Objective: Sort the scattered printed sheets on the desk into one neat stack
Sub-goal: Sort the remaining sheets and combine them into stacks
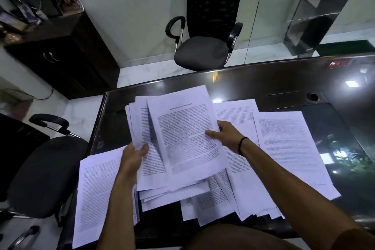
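Gathered bundle of printed sheets (182,144) at frame centre, pinched by the left hand (133,157) and right hand (227,135) at opposite edges. Its fanned, uneven sheets may slip onto loose sheets (288,148) on the desk (284,79).

A black mesh-backed office chair (205,26) with looped armrests stands on the pale floor beyond the far edge of the desk. A second dark chair (42,170) sits by the desk's left side. A dark wooden cabinet (60,57) stands at the left against the wall, with blurred clutter on its top. At the upper right is a glass door (284,6) with a dark handle, and a green mat (345,46) lies on the floor behind it.
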A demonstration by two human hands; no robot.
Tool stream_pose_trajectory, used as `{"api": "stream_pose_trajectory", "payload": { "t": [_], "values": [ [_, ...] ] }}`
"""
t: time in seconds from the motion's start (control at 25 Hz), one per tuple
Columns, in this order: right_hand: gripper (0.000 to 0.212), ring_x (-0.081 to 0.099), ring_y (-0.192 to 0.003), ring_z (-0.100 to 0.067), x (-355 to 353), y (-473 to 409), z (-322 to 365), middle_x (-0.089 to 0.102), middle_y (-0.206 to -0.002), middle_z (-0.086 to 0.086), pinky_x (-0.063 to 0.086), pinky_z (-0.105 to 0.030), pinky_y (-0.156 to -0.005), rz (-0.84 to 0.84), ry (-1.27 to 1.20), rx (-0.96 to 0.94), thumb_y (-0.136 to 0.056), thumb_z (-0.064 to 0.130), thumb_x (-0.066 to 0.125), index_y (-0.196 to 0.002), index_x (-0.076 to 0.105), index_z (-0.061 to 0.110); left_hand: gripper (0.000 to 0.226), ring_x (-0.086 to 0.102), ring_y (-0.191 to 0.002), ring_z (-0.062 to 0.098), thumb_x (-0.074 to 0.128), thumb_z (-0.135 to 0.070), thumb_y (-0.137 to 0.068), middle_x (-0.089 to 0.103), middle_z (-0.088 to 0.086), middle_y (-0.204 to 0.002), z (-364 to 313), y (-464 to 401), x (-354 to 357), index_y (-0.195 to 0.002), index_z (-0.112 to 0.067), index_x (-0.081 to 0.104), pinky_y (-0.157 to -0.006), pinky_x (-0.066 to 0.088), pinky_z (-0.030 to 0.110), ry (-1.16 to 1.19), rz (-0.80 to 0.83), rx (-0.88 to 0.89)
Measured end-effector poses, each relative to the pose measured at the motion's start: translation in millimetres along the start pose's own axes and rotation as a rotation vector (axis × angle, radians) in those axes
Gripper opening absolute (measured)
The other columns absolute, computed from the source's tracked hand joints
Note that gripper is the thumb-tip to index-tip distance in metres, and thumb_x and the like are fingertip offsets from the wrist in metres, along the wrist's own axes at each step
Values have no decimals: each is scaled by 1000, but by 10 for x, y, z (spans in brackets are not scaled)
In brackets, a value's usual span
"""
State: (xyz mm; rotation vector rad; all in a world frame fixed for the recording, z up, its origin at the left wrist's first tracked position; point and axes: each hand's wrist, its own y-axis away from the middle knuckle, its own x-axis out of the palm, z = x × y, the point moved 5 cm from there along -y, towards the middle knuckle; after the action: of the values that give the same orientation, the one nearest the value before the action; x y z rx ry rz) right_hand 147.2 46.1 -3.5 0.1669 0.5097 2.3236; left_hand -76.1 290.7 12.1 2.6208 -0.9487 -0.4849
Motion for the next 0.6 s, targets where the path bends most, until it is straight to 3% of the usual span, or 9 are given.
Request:
{"api": "stream_pose_trajectory", "payload": {
  "t": [0.16, 0.24, 0.32, 0.36, 0.44, 0.52, 0.6],
  "values": [
    [35, 67, -107, -31, 123, 141, -171, 66, -124, -15, 57, -43, -90, 45, -44, 74, -94, 10, 65, -128, 56, 5, 32, 72, -102, 26, 50, 3, -97, 77, 9, -110, 43, 150, 415, -116, -12, 71, -91, 55, 44, 69, 150, -89],
    [37, 64, -114, -30, 107, 245, -273, 65, -128, -10, 54, -44, -97, 66, -91, 74, -97, 8, 60, -133, 54, 7, 26, 72, -104, 27, 52, -18, -102, 76, 10, -115, 142, 180, 598, -117, -14, 72, -91, 54, 42, 163, 174, -153],
    [38, 64, -115, -27, -9, 334, -415, 64, -129, -8, 53, -42, -97, 31, -116, 80, -96, 8, 61, -133, 53, 8, 45, 71, -110, 26, 47, -49, -103, 74, 8, -121, 282, 238, 820, -126, -17, 69, -97, 51, 44, 285, 224, -231],
    [42, 62, -117, -27, -86, 355, -525, 62, -132, -9, 53, -43, -99, 9, -123, 90, -95, 10, 64, -135, 52, 8, 49, 71, -111, 26, 48, -54, -101, 74, 6, -122, 330, 288, 930, -128, -19, 68, -99, 51, 45, 303, 254, -240],
    [52, 62, -119, -26, -259, 421, -696, 60, -136, -10, 52, -43, -100, 15, -134, 118, -91, 17, 71, -138, 49, 10, 31, 72, -109, 26, 65, -33, -98, 73, 8, -124, 417, 394, 1144, -125, -18, 68, -97, 53, 47, 174, 234, -153],
    [41, 68, -100, -18, -510, 511, -741, 68, -118, -6, 58, -30, -83, 38, -89, 155, -91, 15, 70, -128, 55, 9, 28, 73, -102, 27, 71, -8, -92, 74, 10, -119, 557, 524, 1319, -120, -14, 70, -90, 58, 45, 48, 128, -112],
    [36, 64, -80, -12, -894, 575, -825, 68, -101, -4, 52, -26, -66, -33, 31, 162, -87, 25, 75, -116, 57, 13, 33, 72, -104, 28, 70, -4, -92, 75, 7, -116, 660, 684, 1496, -124, -11, 68, -93, 57, 46, 45, 71, -132]
  ]
}}
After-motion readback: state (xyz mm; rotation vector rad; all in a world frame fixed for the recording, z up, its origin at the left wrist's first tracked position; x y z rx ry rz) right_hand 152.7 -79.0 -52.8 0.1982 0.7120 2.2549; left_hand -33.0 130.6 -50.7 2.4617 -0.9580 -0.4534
